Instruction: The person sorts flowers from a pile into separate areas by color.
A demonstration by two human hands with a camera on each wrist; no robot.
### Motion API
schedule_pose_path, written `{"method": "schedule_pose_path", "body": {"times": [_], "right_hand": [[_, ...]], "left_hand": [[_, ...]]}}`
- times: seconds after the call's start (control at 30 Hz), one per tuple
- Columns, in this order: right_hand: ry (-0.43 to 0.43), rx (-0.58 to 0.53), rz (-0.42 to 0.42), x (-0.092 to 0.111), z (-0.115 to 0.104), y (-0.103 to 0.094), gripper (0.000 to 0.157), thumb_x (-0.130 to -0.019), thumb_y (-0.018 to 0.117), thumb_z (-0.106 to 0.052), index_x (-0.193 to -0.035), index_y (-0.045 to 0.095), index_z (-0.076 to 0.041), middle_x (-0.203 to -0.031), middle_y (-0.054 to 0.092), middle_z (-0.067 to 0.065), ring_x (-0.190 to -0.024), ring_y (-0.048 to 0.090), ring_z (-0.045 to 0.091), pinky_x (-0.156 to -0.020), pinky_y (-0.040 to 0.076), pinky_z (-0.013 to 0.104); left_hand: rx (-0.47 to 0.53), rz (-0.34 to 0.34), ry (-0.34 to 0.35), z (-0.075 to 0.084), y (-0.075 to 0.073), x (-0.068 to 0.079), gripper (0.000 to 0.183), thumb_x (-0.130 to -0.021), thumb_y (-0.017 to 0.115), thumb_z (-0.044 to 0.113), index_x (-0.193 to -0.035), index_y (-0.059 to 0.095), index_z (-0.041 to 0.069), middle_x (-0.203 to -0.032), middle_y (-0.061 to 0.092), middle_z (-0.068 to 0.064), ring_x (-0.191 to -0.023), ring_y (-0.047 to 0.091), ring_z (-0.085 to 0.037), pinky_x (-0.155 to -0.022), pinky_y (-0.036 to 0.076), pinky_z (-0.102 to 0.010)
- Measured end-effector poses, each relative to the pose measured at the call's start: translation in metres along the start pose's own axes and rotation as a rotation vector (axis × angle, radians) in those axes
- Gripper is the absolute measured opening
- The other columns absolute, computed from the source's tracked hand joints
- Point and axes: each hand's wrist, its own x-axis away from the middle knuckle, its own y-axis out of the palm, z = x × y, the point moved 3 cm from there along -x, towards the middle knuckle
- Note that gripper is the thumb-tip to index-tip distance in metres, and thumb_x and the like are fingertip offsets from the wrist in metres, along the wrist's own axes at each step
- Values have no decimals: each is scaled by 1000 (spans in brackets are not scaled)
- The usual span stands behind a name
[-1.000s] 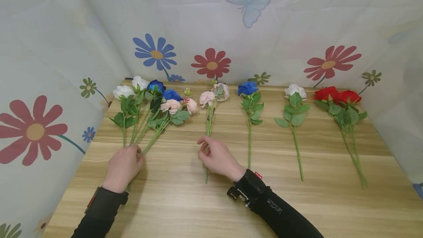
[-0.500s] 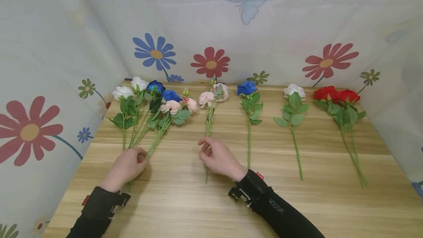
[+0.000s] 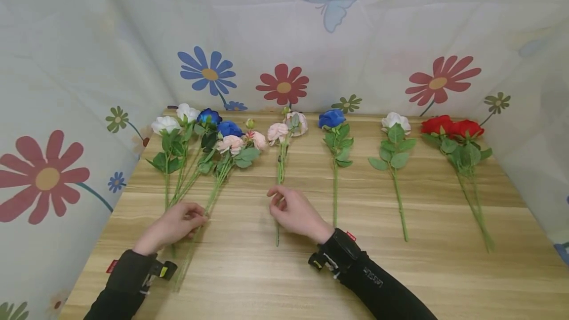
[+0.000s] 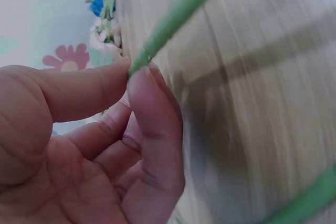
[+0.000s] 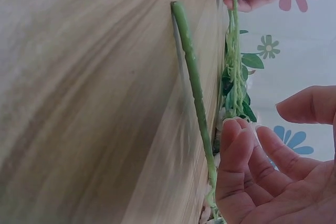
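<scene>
My left hand point(image 3: 173, 226) pinches a green stem point(image 4: 176, 22) between thumb and forefinger. In the head view that stem belongs to the left pink flowers point(image 3: 229, 144), their heads lying on the table and the stem end reaching toward the near edge. Beside them lie white roses point(image 3: 165, 124) and blue roses point(image 3: 229, 129), their stems partly behind this hand. My right hand point(image 3: 298, 214) rests over the stem of the middle pink flowers point(image 3: 278, 132), holding nothing. Its fingers are loosely bent, with the thumb apart from them in the right wrist view, close to the stem's lower part point(image 5: 194, 82).
Farther right on the wooden table point(image 3: 284, 280) lie a single blue rose point(image 3: 332, 118), a white rose point(image 3: 395, 122) and two red roses point(image 3: 466, 128), heads toward the back. A flower-printed white curtain point(image 3: 249, 23) hangs behind and at both sides.
My left hand has moved right and slightly nearer, drawing the pink flowers' stems away from the white and blue ones, now more upright in view. The right hand has stayed put.
</scene>
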Motion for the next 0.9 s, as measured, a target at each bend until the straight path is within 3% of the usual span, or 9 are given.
{"method": "schedule_pose_path", "body": {"times": [0.5, 0.73, 0.9], "right_hand": [[31, -6, -12, 2, 6, 0, 30, -91, 58, -8, -119, 65, -1, -96, 70, 8, -78, 62, 10, -72, 52, 24], [37, -13, -12, 5, 11, -3, 30, -92, 59, -8, -120, 65, -1, -97, 71, 8, -77, 62, 8, -72, 52, 23], [56, -23, -3, 8, 14, -5, 29, -93, 58, -8, -121, 65, -2, -97, 71, 7, -78, 62, 9, -72, 52, 23]], "left_hand": [[127, -45, 12, 12, 9, -2, 25, -102, 60, 16, -117, 60, -4, -106, 62, -15, -81, 62, -16, -71, 61, -28], [198, -59, 59, 23, 10, -5, 26, -103, 59, 18, -117, 56, -4, -109, 62, -18, -82, 63, -13, -72, 60, -30], [245, -46, 105, 35, 15, -14, 23, -103, 57, 16, -114, 53, -5, -99, 60, -16, -78, 63, -12, -73, 60, -33]]}}
